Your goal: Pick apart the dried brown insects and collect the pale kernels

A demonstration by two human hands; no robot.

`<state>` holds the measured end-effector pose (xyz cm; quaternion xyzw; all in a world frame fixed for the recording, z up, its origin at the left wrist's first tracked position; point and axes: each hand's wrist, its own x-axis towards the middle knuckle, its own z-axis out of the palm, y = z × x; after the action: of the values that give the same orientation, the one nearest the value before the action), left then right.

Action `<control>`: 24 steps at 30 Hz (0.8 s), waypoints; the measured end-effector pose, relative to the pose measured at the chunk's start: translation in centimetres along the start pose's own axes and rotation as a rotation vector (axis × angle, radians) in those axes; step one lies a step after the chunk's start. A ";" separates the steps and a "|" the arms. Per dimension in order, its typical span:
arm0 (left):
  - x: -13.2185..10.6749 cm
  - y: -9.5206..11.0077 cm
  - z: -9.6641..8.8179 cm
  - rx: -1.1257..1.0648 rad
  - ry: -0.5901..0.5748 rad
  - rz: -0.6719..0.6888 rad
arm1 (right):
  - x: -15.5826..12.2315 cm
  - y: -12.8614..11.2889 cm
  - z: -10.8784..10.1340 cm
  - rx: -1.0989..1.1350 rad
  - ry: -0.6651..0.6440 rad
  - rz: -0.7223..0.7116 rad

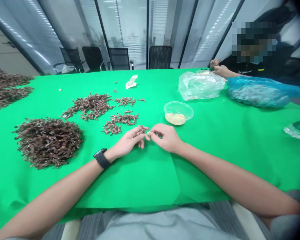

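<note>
My left hand [130, 141], with a black watch [102, 159] on its wrist, holds a small clump of brown twiggy material [141, 129] in its curled fingers. My right hand [165, 137] faces it, pinching a small pale bit [148, 134] between finger and thumb. The two hands nearly meet above the green tablecloth [145, 180]. Loose brown heaps lie to the left, the largest being a dense pile [48, 143]. A smaller heap [120, 121] is closest to my hands. Just beyond them stands a clear plastic bowl [177, 112] holding pale granules.
Further brown heaps [5, 90] lie at the far left, and a white scrap [131, 81] sits at the back. A clear plastic bag [200, 86] and a blue bag [258, 92] lie at the far right, beside a co-worker's hands [220, 69]. Black chairs [118, 58] stand behind the table.
</note>
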<state>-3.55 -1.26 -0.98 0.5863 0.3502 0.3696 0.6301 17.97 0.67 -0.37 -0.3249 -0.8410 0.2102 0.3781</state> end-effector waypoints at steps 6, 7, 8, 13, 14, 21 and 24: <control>-0.1 -0.4 0.0 0.110 -0.075 -0.018 | 0.0 0.1 0.0 -0.028 -0.006 0.044; -0.1 -0.4 0.0 0.129 -0.086 -0.020 | 0.0 0.2 0.0 -0.029 -0.009 0.046; -0.1 -0.4 0.1 0.146 -0.093 -0.021 | 0.1 0.2 0.0 -0.029 -0.015 0.043; -0.2 -0.3 0.3 0.217 -0.111 -0.013 | 0.1 0.1 0.1 -0.013 -0.038 0.005; -0.2 -0.2 0.4 0.229 -0.113 -0.011 | 0.0 0.1 0.1 -0.012 -0.039 0.002; -0.1 -0.3 0.4 0.259 -0.124 -0.004 | 0.0 0.2 0.2 -0.023 -0.038 0.000; -0.1 -0.4 0.4 0.263 -0.129 0.001 | 0.0 0.1 0.2 -0.025 -0.030 0.000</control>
<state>-3.23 -1.53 -1.34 0.6865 0.3538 0.2825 0.5689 17.84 0.74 -0.58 -0.3264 -0.8492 0.2044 0.3612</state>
